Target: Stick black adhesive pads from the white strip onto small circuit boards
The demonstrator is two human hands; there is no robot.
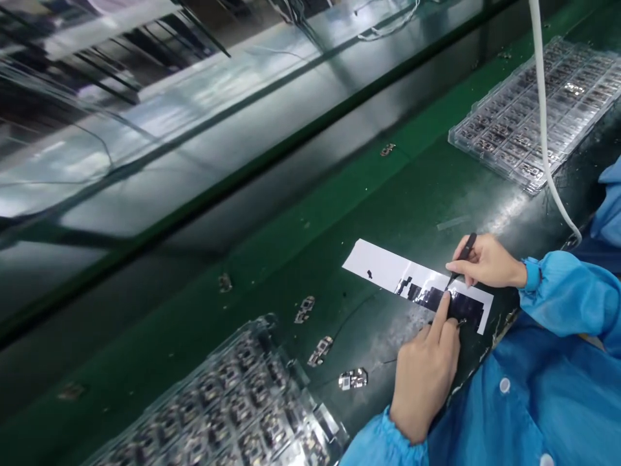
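Note:
A white backing strip [383, 266] with black adhesive patches [466, 307] lies on the dark green bench. My left hand [427, 372] is curled, its index finger stretched out and pressing on a black patch. My right hand [485, 262] grips black tweezers [463, 255] like a pen, the tip touching the strip just above my left fingertip. Three small metal parts lie loose to the left of my left hand: one [352, 378], another [321, 350], a third [305, 309].
A clear tray [233, 408] of several small metal parts sits at the lower left. Another clear tray [533, 110] of parts lies at the upper right, crossed by a white cable [543, 129]. A shiny conveyor surface [194, 129] runs behind the bench.

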